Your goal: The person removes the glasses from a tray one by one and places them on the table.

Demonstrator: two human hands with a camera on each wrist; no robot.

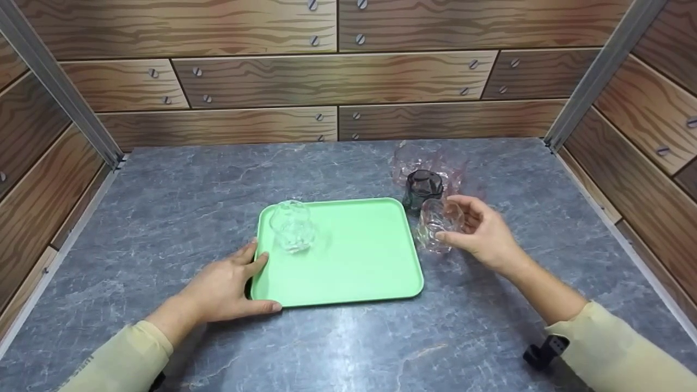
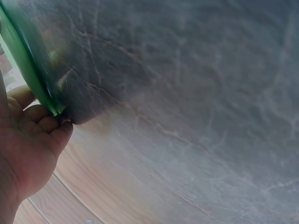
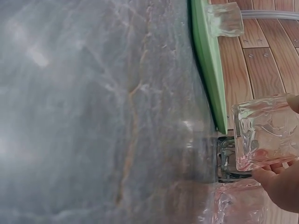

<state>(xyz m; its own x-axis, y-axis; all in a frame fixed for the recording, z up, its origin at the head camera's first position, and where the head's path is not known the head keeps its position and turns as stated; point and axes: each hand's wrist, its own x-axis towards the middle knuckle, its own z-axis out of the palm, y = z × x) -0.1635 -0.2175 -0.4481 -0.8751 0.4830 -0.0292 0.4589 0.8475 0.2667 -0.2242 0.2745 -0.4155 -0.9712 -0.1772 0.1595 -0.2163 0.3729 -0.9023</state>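
Note:
My left hand [image 1: 226, 286] holds the left edge of a light green tray [image 1: 354, 256], its thumb at the near corner; in the left wrist view, fingers curl at the tray's edge. A clear, wavy-walled glass [image 1: 293, 231] stands on the tray's left part. Just past the tray's right edge, my right hand [image 1: 482, 234] pinches a second clear glass [image 1: 430, 226] between thumb and fingers. In the right wrist view, this glass [image 3: 261, 133] is upright and looks slightly raised off the table. Behind it stands a dark grey glass [image 1: 425, 188], close to the tray's far right corner.
Pink-tinted glasses [image 1: 408, 158] stand behind the dark one; they overlap, so their number is hard to tell. The grey marbled table [image 1: 190, 185] is bounded by wood-patterned walls [image 1: 261, 81] at the back and both sides.

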